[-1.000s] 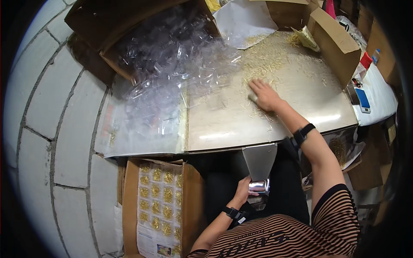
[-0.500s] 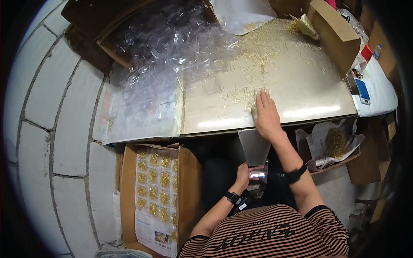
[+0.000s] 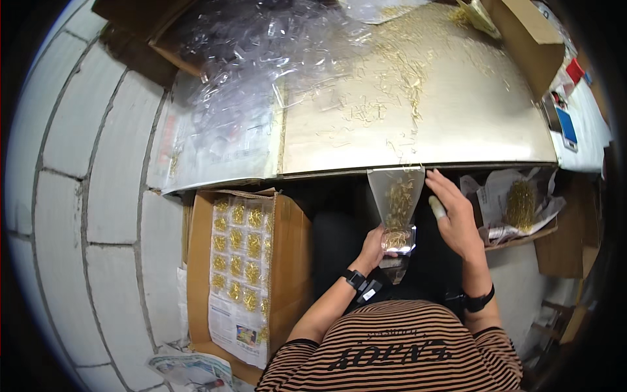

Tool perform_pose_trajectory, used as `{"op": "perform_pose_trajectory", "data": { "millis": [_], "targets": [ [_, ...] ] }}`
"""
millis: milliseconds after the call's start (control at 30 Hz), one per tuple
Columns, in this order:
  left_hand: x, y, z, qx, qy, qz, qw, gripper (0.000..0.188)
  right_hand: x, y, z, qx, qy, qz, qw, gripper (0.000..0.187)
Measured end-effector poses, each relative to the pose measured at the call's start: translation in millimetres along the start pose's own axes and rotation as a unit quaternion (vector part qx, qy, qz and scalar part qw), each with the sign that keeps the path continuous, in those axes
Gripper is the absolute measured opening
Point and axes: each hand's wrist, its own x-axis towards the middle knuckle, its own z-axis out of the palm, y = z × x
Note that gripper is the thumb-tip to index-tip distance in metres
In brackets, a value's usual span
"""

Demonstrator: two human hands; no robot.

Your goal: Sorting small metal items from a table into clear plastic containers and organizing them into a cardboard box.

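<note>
Your left hand point(image 3: 372, 250) grips a clear plastic container point(image 3: 400, 242) below a chute point(image 3: 379, 180); your right hand point(image 3: 455, 219) is empty beside it

You are seated at a worktop point(image 3: 483, 140), seen from above. Your left forearm slants up and to the right from the lower edge, a black wristband point(image 3: 356, 279) at the wrist. That hand is closed around the left side of the container, holding it at the chute's narrow lower end, in front of your lap; some fingers are hidden. Thin gold-coloured pins point(image 3: 400, 199) lie thickly in the chute, and others show through the container's glossy wall.

Your right forearm rises almost straight up, also banded in black point(image 3: 480, 300). The hand is unclenched and grasps nothing — fingers extended, pointing up and to the left, with a pale cover point(image 3: 437, 208) on one digit. Its fingertips are just beside the chute's upper right corner; whether they touch is unclear.

A narrow trail of pins runs down the worktop to the chute's wide mouth, with more strewn behind it. A heap of clear plastic packaging point(image 3: 255, 65) lies at the upper left. By your left arm, a cardboard box point(image 3: 294, 228) contains rows of small clear packets point(image 3: 253, 243) of gold pieces — well apart from both hands.
</note>
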Motion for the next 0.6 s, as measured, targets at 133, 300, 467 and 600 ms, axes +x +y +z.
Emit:
{"op": "perform_pose_trajectory", "data": {
  "millis": [133, 300, 467, 600],
  "targets": [
    [2.3, -3.6, -5.1, 0.023, 0.014, -0.003, 1.000, 0.048, -4.4, 4.1, -3.7, 0.024, 0.001, -0.004, 1.000, 0.032],
    [4.3, -4.2, -9.3, 0.007, 0.011, 0.003, 1.000, 0.043, 31.3, 12.6, -1.2, 0.032, -0.014, -0.062, 0.997, 0.034],
    [2.5, -5.3, 1.6, 0.022, 0.040, 0.019, 0.999, 0.033, 70.8, 37.3, 20.2, -0.154, -0.008, -0.135, 0.979, 0.046],
    [2.1, -13.3, -3.6, 0.033, 0.070, 0.030, 0.997, 0.026, 50.4, 28.4, 37.8, -0.246, -0.043, -0.113, 0.962, 0.062]
  ]
}}
